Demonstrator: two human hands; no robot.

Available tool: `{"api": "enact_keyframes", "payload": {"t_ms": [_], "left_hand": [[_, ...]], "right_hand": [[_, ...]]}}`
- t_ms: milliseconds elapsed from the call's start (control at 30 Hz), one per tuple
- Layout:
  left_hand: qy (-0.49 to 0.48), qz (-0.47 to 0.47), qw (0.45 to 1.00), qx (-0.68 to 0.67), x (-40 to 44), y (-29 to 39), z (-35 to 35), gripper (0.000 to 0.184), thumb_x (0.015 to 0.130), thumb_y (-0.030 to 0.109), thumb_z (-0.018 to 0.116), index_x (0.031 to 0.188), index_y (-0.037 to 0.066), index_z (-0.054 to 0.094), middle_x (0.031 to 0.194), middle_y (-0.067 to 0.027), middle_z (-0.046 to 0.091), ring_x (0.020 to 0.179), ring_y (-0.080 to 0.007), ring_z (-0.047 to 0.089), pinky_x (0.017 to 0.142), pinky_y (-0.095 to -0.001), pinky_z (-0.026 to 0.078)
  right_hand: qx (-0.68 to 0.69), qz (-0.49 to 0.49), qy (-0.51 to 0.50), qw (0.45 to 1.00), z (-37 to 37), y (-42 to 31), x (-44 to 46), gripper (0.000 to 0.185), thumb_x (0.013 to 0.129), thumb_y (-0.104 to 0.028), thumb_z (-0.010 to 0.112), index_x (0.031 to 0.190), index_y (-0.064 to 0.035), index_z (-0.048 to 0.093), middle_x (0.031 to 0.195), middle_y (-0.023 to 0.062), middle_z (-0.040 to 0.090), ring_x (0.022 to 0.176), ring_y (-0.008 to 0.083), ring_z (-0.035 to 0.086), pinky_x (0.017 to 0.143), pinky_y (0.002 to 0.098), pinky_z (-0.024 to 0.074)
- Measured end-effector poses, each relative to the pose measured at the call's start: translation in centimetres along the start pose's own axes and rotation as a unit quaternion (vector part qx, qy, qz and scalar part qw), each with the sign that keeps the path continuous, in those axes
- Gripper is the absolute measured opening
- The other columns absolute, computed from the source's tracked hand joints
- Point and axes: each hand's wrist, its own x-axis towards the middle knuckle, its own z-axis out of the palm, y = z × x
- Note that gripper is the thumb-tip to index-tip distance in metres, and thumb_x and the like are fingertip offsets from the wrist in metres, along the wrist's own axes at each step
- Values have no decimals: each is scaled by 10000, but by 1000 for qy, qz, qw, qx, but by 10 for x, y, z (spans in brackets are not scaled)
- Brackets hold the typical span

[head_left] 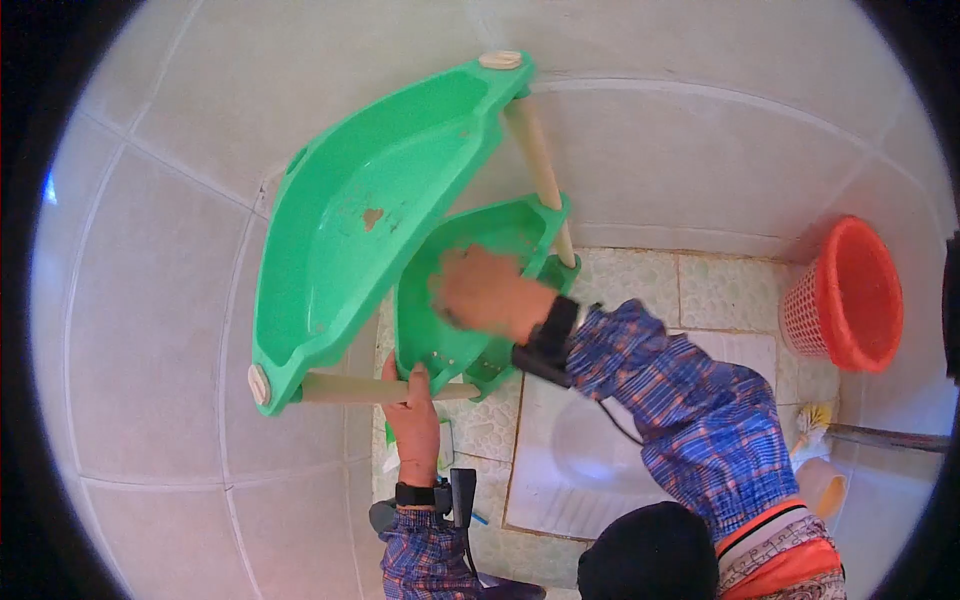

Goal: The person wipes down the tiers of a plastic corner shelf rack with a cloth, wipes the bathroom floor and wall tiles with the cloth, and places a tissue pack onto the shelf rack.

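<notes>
A green corner shelf rack (400, 160) with stacked trays and cream posts stands against the tiled walls. Its top tray has a brown stain in it. My left hand (412, 430) grips the cream post (345, 388) at the lower left, fingers around it. Over the middle tray (515, 228) is my right hand (485, 292), smeared by motion. Whether its fingers are closed, or hold anything, I cannot make out. Small light specks lie in the front corner of that tray. The lowest tray (560, 272) is mostly hidden beneath.
A red basket (865, 295) sits by the right wall. The white squat toilet (560, 490) is set into the tiled floor (630, 290). A yellow-bristled brush (815, 415) and a beige container (823, 487) are at the right. A green and white item (440, 440) lies partly hidden near my left hand.
</notes>
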Motion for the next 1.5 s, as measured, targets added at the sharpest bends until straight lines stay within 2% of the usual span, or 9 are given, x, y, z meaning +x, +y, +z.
{"api": "enact_keyframes", "payload": {"t_ms": [200,300,467,700,833,1000,1100,1400,1500], "left_hand": [[-21,24,999,-32,1,6,3,442,969,164,547,1347,-51,469,1192,-125,601,1076,-182,554,938,-308,441],[-2,-5,1000,22,-2,7,-1,438,970,162,547,1349,-44,472,1179,-123,604,1053,-185,561,926,-311,447],[8,-1,1000,-21,0,6,5,424,974,162,542,1343,-39,483,1164,-116,600,1027,-188,561,909,-318,452],[-1,7,1000,15,0,4,2,429,1001,188,519,1357,-43,462,1213,-120,587,1094,-184,551,925,-316,462],[4,16,1000,5,4,-13,0,414,1010,186,504,1358,-32,457,1238,-127,576,1088,-186,561,915,-325,479],[-33,18,999,5,3,-3,-2,411,1012,185,496,1361,-23,436,1216,-125,582,1082,-199,579,919,-333,499],[-21,-4,998,-63,0,8,3,468,987,145,525,1393,-61,417,1212,-132,603,1101,-184,557,959,-311,437],[-19,-18,999,-46,2,10,3,410,984,154,503,1336,-52,455,1188,-144,611,1047,-198,568,927,-320,439],[-2,-2,1000,-13,1,4,1,409,974,158,505,1324,-51,467,1161,-139,615,1028,-201,564,920,-320,436]], "right_hand": [[154,-125,-118,973,27,-30,12,230,755,-128,679,969,-47,659,1002,192,621,952,330,644,700,454,549],[107,-108,240,959,35,12,26,229,750,-155,669,920,-3,683,961,204,659,926,351,646,725,442,553],[-45,-19,172,984,26,11,14,250,771,-181,669,1000,-82,645,1009,131,600,851,344,612,723,451,545],[151,-139,-13,978,27,-18,2,274,755,-191,651,1012,-96,668,963,158,636,930,344,631,799,455,524],[425,-45,157,890,-28,-16,-19,335,740,-127,605,1072,-100,639,1008,146,646,961,366,619,848,450,506],[160,24,463,871,-62,48,-68,374,752,-78,633,1126,-93,621,1077,158,569,1021,374,556,887,438,476],[218,129,430,867,-14,68,-79,388,758,-82,672,1141,-91,615,1085,168,518,1015,358,541,893,419,468],[422,-8,209,882,31,21,-114,405,792,-116,679,1176,-29,584,1089,172,500,1038,355,542,887,435,479],[302,105,407,855,9,76,-94,420,809,-105,660,1201,3,555,1104,190,489,1072,360,539,921,417,466]]}}
